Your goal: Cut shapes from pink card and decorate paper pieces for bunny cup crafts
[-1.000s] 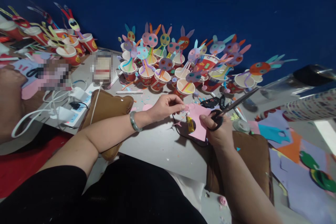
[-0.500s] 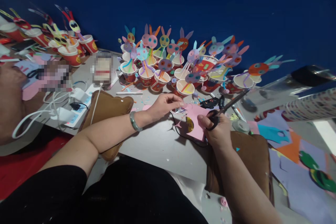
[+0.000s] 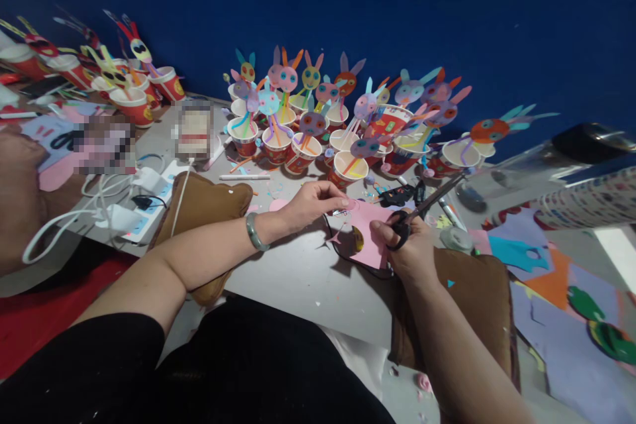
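Note:
My right hand (image 3: 415, 248) grips a pair of black-handled scissors (image 3: 437, 197), blades pointing up and to the right, away from the paper. Its thumb and fingers also pinch the right side of a pink paper sheet (image 3: 373, 222). A curved cut-out in the sheet shows something yellow and dark behind it. My left hand (image 3: 318, 202), below a green bangle (image 3: 257, 232) on the wrist, is closed in a pinch at the sheet's upper left, on a thin curved edge of the pink paper. Its exact fingertip hold is small and hard to see.
Paper cups (image 3: 350, 167) with rabbit-faced paper figures line the back. Brown cushions (image 3: 462, 318) lie under both forearms. A power strip (image 3: 154, 202) with white cables is at left, beside another person's arm (image 3: 20, 199). A clear bottle (image 3: 527, 169) and coloured paper sheets (image 3: 571, 344) are at right.
My right hand, with the scissors and the pink paper, has shifted slightly left. My left hand has moved a little to the right and down, still pinched at the paper.

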A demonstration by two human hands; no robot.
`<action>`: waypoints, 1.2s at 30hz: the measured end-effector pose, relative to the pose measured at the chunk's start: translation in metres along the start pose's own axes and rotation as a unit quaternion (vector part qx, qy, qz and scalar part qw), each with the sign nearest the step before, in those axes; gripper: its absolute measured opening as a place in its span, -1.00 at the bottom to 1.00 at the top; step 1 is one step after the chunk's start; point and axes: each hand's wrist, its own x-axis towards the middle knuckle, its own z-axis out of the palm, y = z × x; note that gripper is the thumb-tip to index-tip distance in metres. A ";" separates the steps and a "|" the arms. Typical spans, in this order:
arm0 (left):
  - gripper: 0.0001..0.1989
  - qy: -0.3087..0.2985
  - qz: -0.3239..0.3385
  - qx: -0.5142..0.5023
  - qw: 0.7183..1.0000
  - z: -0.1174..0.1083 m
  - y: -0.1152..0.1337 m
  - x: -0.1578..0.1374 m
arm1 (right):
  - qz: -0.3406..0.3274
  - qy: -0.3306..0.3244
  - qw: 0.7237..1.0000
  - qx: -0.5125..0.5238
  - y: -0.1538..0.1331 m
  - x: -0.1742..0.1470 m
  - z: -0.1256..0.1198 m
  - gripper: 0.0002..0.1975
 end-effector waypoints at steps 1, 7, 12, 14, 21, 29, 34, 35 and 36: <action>-0.65 -0.001 -0.001 -0.001 1.000 0.000 -0.001 0.000 | 0.000 0.000 1.000 -0.001 0.000 0.000 0.000 -0.65; -0.66 -0.002 0.009 -0.006 1.000 0.001 -0.004 -0.001 | -0.001 -0.006 1.000 -0.005 0.001 -0.001 0.000 -0.64; -0.65 0.000 0.016 0.001 1.000 0.001 -0.005 -0.001 | 0.005 -0.009 1.000 -0.010 -0.001 -0.002 0.001 -0.63; -0.64 0.001 0.018 -0.002 1.000 0.001 -0.005 -0.001 | -0.001 -0.009 1.000 -0.010 -0.001 -0.002 0.002 -0.63; -0.65 0.004 0.019 0.002 1.000 0.001 -0.006 -0.002 | -0.008 -0.013 1.000 -0.013 0.002 -0.003 0.001 -0.63; -0.64 0.006 0.026 0.013 1.000 0.000 -0.011 -0.001 | -0.010 -0.019 1.000 -0.022 -0.001 -0.004 0.001 -0.63; -0.65 0.021 0.034 0.021 0.999 -0.001 -0.011 -0.001 | 0.000 -0.022 1.000 -0.010 0.000 -0.005 0.002 -0.60; -0.65 0.023 0.033 0.023 0.999 -0.001 -0.010 -0.001 | 0.002 -0.022 1.000 -0.008 0.000 -0.005 0.002 -0.60; -0.66 0.026 0.032 0.024 0.999 -0.001 -0.009 -0.001 | 0.004 -0.021 1.000 -0.009 0.000 -0.005 0.002 -0.59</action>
